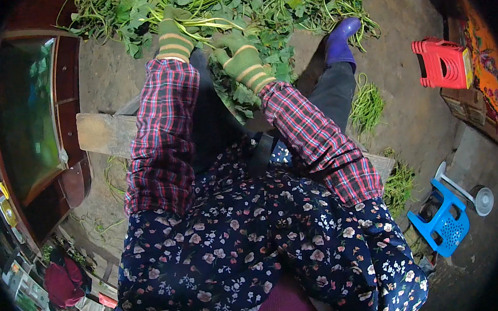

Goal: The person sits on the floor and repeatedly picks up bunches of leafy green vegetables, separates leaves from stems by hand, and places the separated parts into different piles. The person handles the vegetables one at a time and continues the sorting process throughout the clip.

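A large heap of leafy green vine stems (262, 3) lies on the floor at the top of the view. My left hand (174, 35), in a green and tan striped knit glove, is closed around several pale green stems at the near edge of the heap. Just right of it, my right hand (242, 58), in a matching glove, has its fingers at the stem ends; whether it grips any cannot be told. Cut leaves (244, 96) lie below my right hand, between my legs. A bundle of trimmed stems (367, 105) rests on the floor to the right.
A wooden bench (104, 130) is under me. A purple boot (340, 43) touches the heap's edge. To the right are a red plastic stool (443, 64), a blue plastic chair (443, 220) and another stem bundle (398, 184). A glass-fronted wooden cabinet (28, 117) stands left.
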Demonstrator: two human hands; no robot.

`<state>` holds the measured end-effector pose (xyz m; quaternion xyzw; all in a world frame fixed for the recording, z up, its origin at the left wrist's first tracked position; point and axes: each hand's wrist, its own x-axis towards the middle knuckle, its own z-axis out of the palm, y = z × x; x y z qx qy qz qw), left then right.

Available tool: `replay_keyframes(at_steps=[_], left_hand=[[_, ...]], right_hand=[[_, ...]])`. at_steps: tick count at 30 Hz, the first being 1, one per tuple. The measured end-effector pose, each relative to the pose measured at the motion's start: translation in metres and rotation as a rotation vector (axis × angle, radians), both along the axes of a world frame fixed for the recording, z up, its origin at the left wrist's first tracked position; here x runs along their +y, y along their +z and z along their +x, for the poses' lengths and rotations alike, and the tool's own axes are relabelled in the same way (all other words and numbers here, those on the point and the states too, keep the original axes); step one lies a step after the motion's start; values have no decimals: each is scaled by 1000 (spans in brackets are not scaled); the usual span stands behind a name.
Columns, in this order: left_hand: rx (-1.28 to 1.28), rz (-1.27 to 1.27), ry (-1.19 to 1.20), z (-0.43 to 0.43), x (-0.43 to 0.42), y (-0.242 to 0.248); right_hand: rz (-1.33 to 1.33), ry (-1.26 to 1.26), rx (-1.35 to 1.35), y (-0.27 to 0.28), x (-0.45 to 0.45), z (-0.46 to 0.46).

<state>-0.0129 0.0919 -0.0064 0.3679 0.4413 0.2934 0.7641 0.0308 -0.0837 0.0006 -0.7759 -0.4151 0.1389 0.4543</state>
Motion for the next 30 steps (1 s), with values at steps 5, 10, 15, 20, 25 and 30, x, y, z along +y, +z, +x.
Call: replay_keyframes(at_steps=[5, 10, 15, 20, 25, 30], left_hand=[[4, -168, -163, 11, -19, -4], [37, -60, -255, 13, -30, 8], [107, -19, -561, 17, -35, 7], [371, 149, -633, 27, -44, -6], [352, 292, -559, 24, -62, -10], [279, -150, -456, 23, -85, -8]], right_hand=[[70, -116, 289, -10, -10, 21], [-513, -509, 443, -45, -66, 69], [-240, -366, 322, -45, -86, 76], [78, -240, 95, 12, -45, 61], [-58, -123, -52, 32, -17, 36], [-549, -27, 187, 21, -14, 25]])
